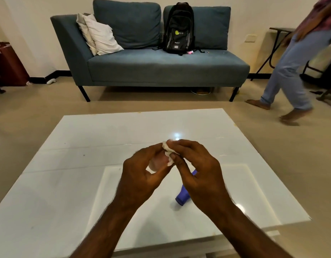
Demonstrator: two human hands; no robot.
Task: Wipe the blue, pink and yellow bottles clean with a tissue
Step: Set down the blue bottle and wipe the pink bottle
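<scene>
My left hand [142,175] is curled around a pale pink thing, apparently the pink bottle [156,163], most of it hidden by my fingers. A crumpled white tissue [168,152] sits on top of it, pinched by the fingertips of my right hand [200,175], and the left fingertips touch it too. Both hands hover above the middle of the white table [67,164]. The blue bottle [182,196] lies on its side on the table under my right hand, partly covered by it. No yellow bottle is in view.
A blue sofa [161,67] with a black backpack [179,28] and white pillows stands beyond the table. A person [291,67] walks across the floor at the far right, near a folding table. A dark cabinet [8,64] is at the far left.
</scene>
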